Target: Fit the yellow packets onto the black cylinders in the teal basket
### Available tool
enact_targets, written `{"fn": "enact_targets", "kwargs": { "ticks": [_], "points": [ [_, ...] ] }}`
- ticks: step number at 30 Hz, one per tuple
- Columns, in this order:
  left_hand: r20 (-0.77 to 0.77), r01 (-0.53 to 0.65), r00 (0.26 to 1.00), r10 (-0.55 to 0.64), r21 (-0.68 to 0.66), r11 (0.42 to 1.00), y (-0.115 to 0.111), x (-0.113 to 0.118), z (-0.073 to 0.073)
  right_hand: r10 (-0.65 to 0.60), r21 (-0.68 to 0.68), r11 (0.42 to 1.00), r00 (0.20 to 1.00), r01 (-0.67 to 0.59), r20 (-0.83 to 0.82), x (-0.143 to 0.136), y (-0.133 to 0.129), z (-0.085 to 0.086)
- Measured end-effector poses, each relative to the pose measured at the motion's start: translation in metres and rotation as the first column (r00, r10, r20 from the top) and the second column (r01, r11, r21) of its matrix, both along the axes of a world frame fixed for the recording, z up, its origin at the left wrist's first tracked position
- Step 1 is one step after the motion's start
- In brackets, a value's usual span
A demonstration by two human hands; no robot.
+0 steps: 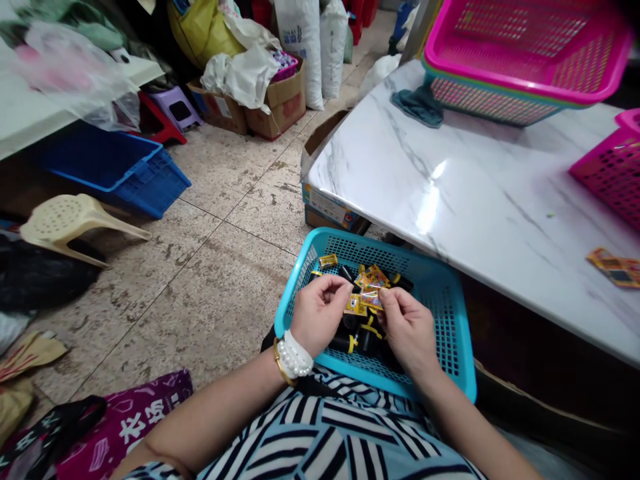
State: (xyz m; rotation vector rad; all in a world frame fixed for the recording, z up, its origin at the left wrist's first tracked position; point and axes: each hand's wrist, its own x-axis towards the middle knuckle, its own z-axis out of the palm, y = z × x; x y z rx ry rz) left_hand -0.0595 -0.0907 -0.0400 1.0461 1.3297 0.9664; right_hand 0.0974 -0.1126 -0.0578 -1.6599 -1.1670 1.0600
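A turquoise plastic basket (453, 320) rests on my lap, with small black cylinders with yellow bands (369, 338) and yellow printed pieces (374, 276) in it. Above these, a small yellow printed packet (371, 298), partly clear and shiny, is stretched between my two hands. My left hand (320, 313), with a pearl bracelet at the wrist, is closed, thumb and fingers pinched at the packet's left side. Thumb and forefinger of my right hand (411, 327) pinch its right end. What exactly the packet contains is too small to tell.
To the right stands a white marbled table (370, 153) bearing stacked pink and turquoise baskets (505, 87), a dark cloth (419, 107), another pink basket (613, 167) and orange printed cards (615, 267). A blue crate (165, 177), a cream stool (65, 217) and cartons (277, 110) stand on the floor.
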Motion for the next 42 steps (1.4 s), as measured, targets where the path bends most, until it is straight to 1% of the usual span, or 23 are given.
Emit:
{"fn": "enact_targets", "kwargs": {
  "ticks": [2, 5, 9, 14, 18, 20, 24, 29, 32, 35, 37, 40, 42],
  "points": [
    [-0.005, -0.001, 1.0, 0.002, 0.04, 0.999, -0.003, -0.001, 0.004, 0.006, 0.033, 0.999, 0.999, -0.007, 0.039, 0.0, -0.001, 0.001],
    [-0.002, 0.017, 1.0, -0.017, 0.06, 0.998, -0.006, 0.0, 0.006, 0.009, 0.074, 0.997, 0.999, -0.012, 0.039, -0.001, -0.003, 0.004],
    [0.006, 0.016, 1.0, -0.017, 0.061, 0.998, -0.008, 0.001, 0.003, 0.009, 0.121, 0.993, 0.998, -0.016, 0.065, -0.003, -0.004, 0.004],
    [0.028, -0.021, 0.999, 0.02, 0.053, 0.998, -0.009, -0.001, 0.001, 0.016, 0.152, 0.988, 0.997, -0.028, 0.082, -0.003, -0.007, 0.003],
    [-0.028, 0.024, 0.999, -0.022, 0.071, 0.997, -0.011, -0.002, 0.002, 0.032, 0.172, 0.984, 0.995, -0.049, 0.098, -0.004, -0.009, 0.002],
    [-0.029, 0.027, 0.999, -0.025, 0.052, 0.998, -0.012, -0.003, 0.003, 0.04, 0.176, 0.983, 0.993, -0.059, 0.108, -0.005, -0.01, 0.002],
    [0.04, -0.029, 0.999, 0.03, -0.037, 0.999, -0.014, -0.006, 0.003, 0.036, 0.158, 0.986, 0.993, -0.053, 0.11, -0.008, -0.012, 0.002],
    [-0.035, -0.011, 0.999, 0.011, -0.008, 1.0, -0.016, -0.009, 0.002, 0.063, 0.177, 0.98, 0.987, -0.089, 0.149, -0.007, -0.014, -0.001],
    [-0.002, 0.0, 1.0, -0.001, -0.059, 0.998, -0.016, -0.01, -0.002, 0.096, 0.216, 0.967, 0.977, -0.137, 0.19, -0.007, -0.015, -0.003],
    [0.085, 0.01, 0.996, 0.0, -0.109, 0.994, -0.016, -0.009, -0.004, 0.141, 0.259, 0.945, 0.962, -0.202, 0.234, -0.01, -0.017, -0.004],
    [0.145, 0.017, 0.989, 0.006, -0.159, 0.987, -0.016, -0.009, -0.004, 0.163, 0.277, 0.932, 0.954, -0.232, 0.251, -0.012, -0.018, -0.003],
    [0.237, 0.089, 0.971, -0.013, -0.314, 0.945, -0.017, -0.015, 0.002, 0.22, 0.267, 0.921, 0.945, -0.282, 0.241, -0.011, -0.016, 0.003],
    [0.307, 0.142, 0.951, -0.011, -0.406, 0.903, -0.017, -0.023, 0.006, 0.326, 0.187, 0.915, 0.928, -0.358, 0.181, -0.008, -0.008, 0.007]
  ]
}}
